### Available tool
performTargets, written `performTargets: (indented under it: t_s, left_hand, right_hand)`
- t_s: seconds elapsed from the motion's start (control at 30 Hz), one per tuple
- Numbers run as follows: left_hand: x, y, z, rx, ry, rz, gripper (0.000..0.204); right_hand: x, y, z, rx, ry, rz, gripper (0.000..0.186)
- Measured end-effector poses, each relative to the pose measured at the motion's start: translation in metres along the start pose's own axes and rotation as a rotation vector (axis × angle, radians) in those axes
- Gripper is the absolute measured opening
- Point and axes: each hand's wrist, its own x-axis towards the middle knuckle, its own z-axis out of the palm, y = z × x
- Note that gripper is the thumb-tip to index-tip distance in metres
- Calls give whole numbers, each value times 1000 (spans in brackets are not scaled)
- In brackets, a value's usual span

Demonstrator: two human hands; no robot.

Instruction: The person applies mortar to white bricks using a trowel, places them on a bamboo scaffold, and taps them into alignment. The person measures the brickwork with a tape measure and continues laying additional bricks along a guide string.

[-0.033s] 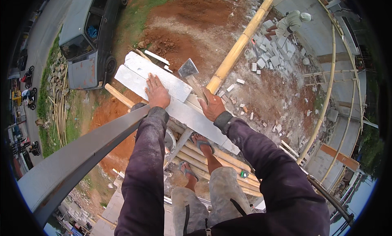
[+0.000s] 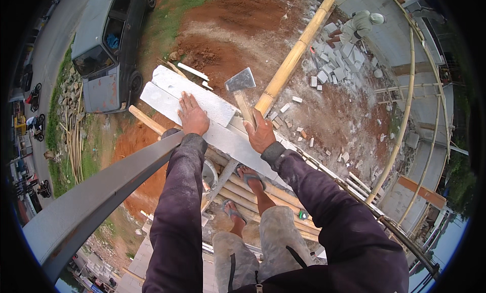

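My left hand (image 2: 193, 118) lies open with fingers spread on a long white block (image 2: 167, 101) whose surface looks rough. A second white piece (image 2: 169, 83) lies along its far side, on a pale board or slab (image 2: 253, 159) crossing the bamboo. My right hand (image 2: 260, 133) is wrapped round the wooden handle of a hatchet (image 2: 239, 82), its broad metal head raised just beyond the blocks' right end. A grey metal beam (image 2: 101, 184) runs diagonally beside my left forearm.
My sandalled feet stand on bamboo poles (image 2: 273, 197) high above dirt ground (image 2: 212, 19). A bamboo pole (image 2: 298, 50) slants away at right. A grey van (image 2: 104, 80) stands at left; a co-worker (image 2: 359, 27) bends by broken white blocks (image 2: 344, 62) below. More bamboo scaffolding (image 2: 407, 126) lines the right.
The hatchet head has risen a little and shifted right with my right hand. My left hand and the blocks sit slightly further left in the view.
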Motion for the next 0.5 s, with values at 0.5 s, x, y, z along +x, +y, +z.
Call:
performTargets:
  t_s: [0.5]
  left_hand:
    - [0, 8, 18, -39, 147, -21, 105]
  right_hand:
    - [12, 43, 61, 1449, -83, 1041, 18]
